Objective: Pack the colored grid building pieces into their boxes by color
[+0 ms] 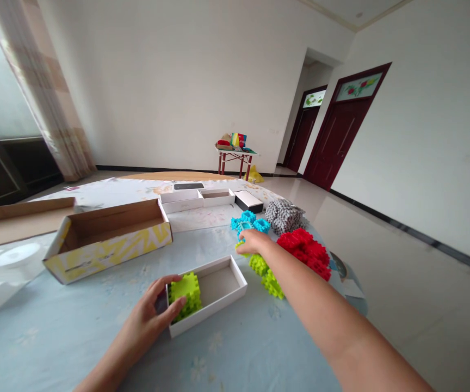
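Note:
My left hand (159, 305) is closed round a lime-green toothed interlocking block (186, 291) in the left end of a shallow white box (218, 283). The thumb lies along the block's near side and the fingers on its far left. Stretched out across the table, my right hand (253, 241) has its fingertips curled on a lime-green block (241, 249), partly hidden under them. More lime-green blocks (273, 284) lie below that wrist. Just beyond the fingers sits a group of blue blocks (248, 219). Red blocks (304, 250) are right of my forearm, with grey ones (284, 216) behind them.
A yellow-and-white cardboard box (112, 256) stands open at left, near a brown cardboard tray (18, 220) and clear plastic packaging (10, 272). Farther back are white box trays (181, 200), a black-and-white box (249, 200) and a dark phone-like object (189, 186).

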`<action>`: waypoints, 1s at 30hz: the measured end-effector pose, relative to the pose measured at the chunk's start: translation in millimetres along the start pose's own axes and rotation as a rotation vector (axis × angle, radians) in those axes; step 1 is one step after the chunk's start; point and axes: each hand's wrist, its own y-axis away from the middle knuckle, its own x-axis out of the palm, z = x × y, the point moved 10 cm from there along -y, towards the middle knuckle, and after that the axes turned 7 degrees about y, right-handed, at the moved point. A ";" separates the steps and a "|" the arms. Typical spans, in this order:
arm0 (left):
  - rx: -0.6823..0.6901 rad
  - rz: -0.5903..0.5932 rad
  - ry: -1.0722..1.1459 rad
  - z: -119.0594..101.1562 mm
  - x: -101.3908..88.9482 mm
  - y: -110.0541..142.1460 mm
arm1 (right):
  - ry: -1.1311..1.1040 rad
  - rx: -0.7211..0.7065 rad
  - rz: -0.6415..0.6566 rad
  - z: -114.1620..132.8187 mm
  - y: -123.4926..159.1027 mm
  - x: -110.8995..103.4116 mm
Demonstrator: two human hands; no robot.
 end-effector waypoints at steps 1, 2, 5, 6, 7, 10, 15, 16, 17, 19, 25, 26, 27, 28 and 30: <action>-0.003 -0.003 0.006 0.3 -0.3 -0.2 | -0.020 -0.010 -0.016 -2.7 2.5 -6.1; -0.006 -0.004 0.013 0.4 -0.4 -0.3 | -0.043 -0.017 -0.038 -6.5 5.8 -13.6; -0.013 0.007 0.052 -0.7 0.6 -0.9 | -0.124 -0.035 -0.135 -20.7 18.9 -39.6; -0.015 0.008 0.064 -1.1 0.8 -1.1 | -0.144 -0.042 -0.172 -25.3 23.5 -47.3; -0.016 0.006 0.072 -1.4 0.7 -1.5 | -0.153 -0.048 -0.204 -29.5 27.8 -53.1; -0.015 -0.001 0.085 -1.3 0.4 -2.5 | -0.115 -0.047 -0.225 -39.2 34.9 -53.9; 0.002 -0.010 0.060 2.7 -0.6 -3.0 | -0.073 -0.040 -0.132 -49.3 36.2 -33.8; 0.002 -0.006 0.053 4.0 -0.5 -3.1 | -0.072 -0.034 -0.131 -51.8 37.3 -33.1; 0.002 -0.001 0.048 5.4 -0.3 -3.1 | -0.069 -0.027 -0.135 -54.5 38.9 -33.5; -0.001 0.003 0.046 7.6 -0.7 -3.2 | -0.050 -0.005 -0.141 -59.8 42.9 -34.4; -0.024 0.004 0.070 7.1 -0.8 -2.9 | -0.034 -0.007 -0.100 -58.8 52.6 -19.8; -0.024 0.001 0.071 6.4 -0.8 -2.8 | -0.051 -0.021 -0.083 -55.8 53.4 -15.3; -0.021 -0.005 0.071 5.8 -1.0 -2.6 | -0.068 -0.038 -0.067 -52.2 54.1 -11.0; -0.017 -0.009 0.072 5.4 -1.0 -2.5 | -0.083 -0.054 -0.053 -48.6 54.8 -7.4; -0.012 -0.012 0.072 5.7 -0.9 -2.0 | -0.094 -0.073 -0.031 -42.0 56.4 -1.7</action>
